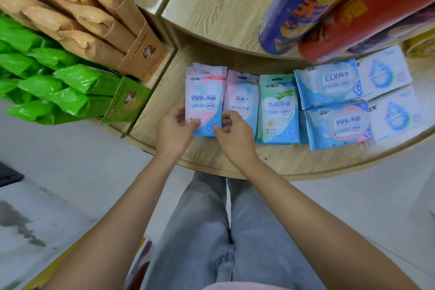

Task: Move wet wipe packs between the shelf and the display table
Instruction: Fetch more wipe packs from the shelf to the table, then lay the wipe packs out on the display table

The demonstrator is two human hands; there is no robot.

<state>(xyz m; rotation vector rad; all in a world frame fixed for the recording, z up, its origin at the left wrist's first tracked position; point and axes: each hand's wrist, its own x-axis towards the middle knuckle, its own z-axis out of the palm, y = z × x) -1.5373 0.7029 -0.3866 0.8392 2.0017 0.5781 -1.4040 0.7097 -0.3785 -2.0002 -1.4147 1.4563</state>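
A row of wet wipe packs lies on the lower tier of a round wooden display table (211, 155). The leftmost pink-and-blue wipe pack (204, 99) is pinched at its near edge by my left hand (173, 129) on the left corner and my right hand (231, 132) on the right corner. It seems to lie on top of more packs of the same kind. Beside it sit a pink pack (241, 96), a green-and-blue pack (277, 108), two larger blue packs (328, 85) (339, 125) and two white packs (382, 73) (397, 116).
The table's upper tier (223, 0) carries tall Lay's crisp tubes (306, 4) that overhang the packs. To the left, a shelf holds brown paper bags (77, 19) and green bags (58, 92). My legs in grey jeans stand at the table's front edge, on a pale floor.
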